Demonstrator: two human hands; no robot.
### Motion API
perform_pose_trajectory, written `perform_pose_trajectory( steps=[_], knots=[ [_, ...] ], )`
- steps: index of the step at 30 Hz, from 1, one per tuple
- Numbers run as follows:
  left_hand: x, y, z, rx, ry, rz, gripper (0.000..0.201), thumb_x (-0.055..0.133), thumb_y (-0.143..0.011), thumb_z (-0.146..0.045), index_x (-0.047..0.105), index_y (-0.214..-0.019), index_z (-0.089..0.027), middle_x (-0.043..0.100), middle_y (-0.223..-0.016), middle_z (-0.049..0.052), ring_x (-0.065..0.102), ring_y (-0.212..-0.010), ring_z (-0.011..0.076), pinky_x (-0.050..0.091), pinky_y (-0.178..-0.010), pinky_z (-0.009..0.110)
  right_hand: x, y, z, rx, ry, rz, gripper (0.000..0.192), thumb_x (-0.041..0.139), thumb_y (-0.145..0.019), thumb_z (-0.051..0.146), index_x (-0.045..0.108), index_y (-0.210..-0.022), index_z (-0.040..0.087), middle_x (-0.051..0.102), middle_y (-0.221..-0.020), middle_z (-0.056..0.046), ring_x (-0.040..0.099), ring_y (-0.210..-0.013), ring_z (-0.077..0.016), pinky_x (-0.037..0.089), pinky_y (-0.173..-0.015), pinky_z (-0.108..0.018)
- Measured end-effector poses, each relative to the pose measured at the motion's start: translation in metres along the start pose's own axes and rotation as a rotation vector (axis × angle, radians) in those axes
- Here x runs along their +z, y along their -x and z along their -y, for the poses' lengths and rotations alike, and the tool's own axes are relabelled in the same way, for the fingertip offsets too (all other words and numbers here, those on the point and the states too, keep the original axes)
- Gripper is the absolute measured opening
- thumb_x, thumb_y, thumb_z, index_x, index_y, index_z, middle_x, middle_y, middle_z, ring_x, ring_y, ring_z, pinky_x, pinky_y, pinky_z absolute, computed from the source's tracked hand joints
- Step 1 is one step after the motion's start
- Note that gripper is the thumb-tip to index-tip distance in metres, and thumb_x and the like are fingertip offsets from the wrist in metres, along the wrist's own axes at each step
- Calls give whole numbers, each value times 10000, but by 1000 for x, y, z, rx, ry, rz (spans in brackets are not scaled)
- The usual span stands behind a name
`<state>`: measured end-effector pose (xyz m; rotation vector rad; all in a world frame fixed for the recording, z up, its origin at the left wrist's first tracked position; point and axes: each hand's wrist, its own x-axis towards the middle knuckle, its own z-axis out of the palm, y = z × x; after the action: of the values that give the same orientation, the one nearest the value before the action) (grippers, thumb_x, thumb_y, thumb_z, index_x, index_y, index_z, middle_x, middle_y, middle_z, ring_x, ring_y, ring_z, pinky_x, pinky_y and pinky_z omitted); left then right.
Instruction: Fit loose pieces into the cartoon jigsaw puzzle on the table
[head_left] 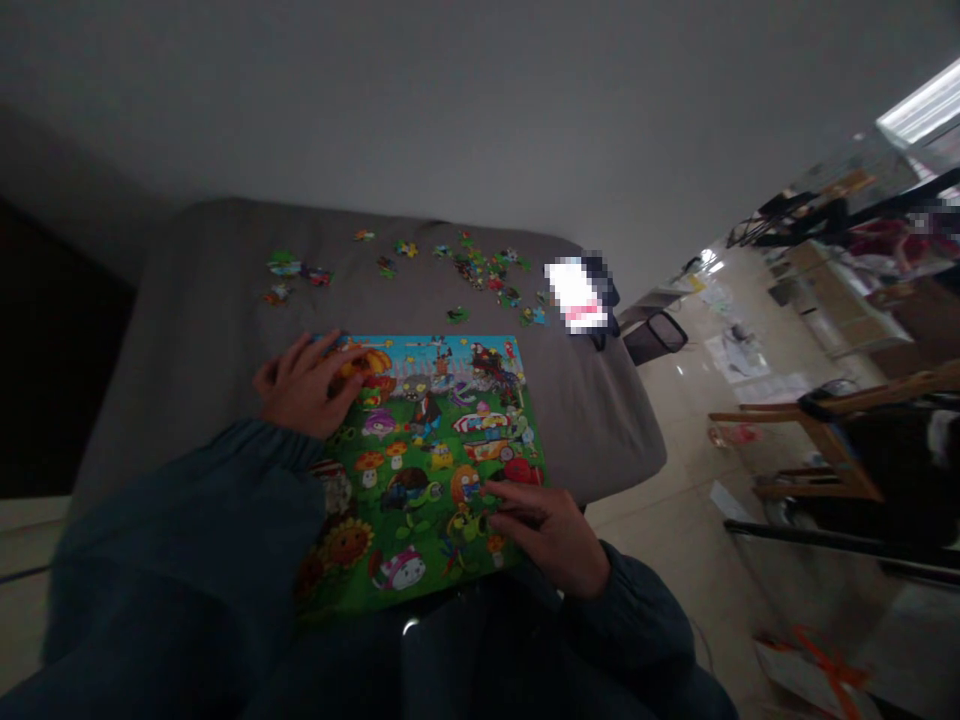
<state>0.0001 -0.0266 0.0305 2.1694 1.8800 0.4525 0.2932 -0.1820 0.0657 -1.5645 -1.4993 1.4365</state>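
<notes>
In the head view, your left hand [304, 385] lies flat and spread, palm down, on the upper left corner of the jigsaw puzzle board [427, 450], gripping nothing, only pressing on the picture. Your right hand [551, 530] rests on the lower right part of the board, fingers curled down with the fingertips [499, 492] touching the puzzle surface; you cannot tell whether a piece sits under them. The board lies on the grey cushioned surface [202, 320], its near edge reaching towards your lap and dark blue sleeves [195, 540]. Loose puzzle pieces [480, 268] are scattered well apart from the board along the far side of the grey surface, with a small group [289, 270] to the far left. To the right, past the surface's edge, a wooden chair [832, 440] stands on the pale floor.
</notes>
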Motion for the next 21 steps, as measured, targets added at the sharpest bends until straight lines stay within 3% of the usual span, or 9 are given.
perform_pose_trajectory(
  steps=[4,8,10,15,21],
  knots=[
    [0,1,-1,-16,-9,4,453,385,-951,-479,550,-1336,-308,414,-1506,54,266,-1419,314,216,-1080,566,6,2,4,-40,107,-51,114,694,-817,256,744,-915,227,741,-878,-16,690,-793,-172,553,-726,-288],
    [-1,3,-2,-42,-7,27,449,378,-942,-488,550,-1329,-338,401,-1514,11,252,-1427,297,209,-1094,536,23,3,12,-194,167,-44,19,712,-800,210,696,-792,204,718,-844,-20,648,-857,-175,504,-803,-302],
    [-2,3,-2,-50,9,37,451,396,-932,-479,549,-1331,-337,394,-1518,10,243,-1429,309,201,-1095,542,32,3,16,-169,146,-11,29,689,-817,198,689,-846,196,700,-846,-24,644,-816,-159,508,-764,-282],
    [-2,4,-3,-36,18,28,459,395,-934,-466,547,-1343,-323,397,-1519,33,247,-1428,306,202,-1086,552,50,-1,25,-223,183,69,363,570,-873,131,623,-1220,221,627,-940,-41,612,-833,-142,508,-764,-271],
    [0,5,-6,-49,35,-13,423,419,-932,-436,584,-1304,-322,424,-1502,31,267,-1420,310,194,-1085,547,62,-18,32,-263,259,96,334,648,-860,157,645,-1188,220,708,-908,-10,630,-843,-148,485,-807,-283]
  ],
)
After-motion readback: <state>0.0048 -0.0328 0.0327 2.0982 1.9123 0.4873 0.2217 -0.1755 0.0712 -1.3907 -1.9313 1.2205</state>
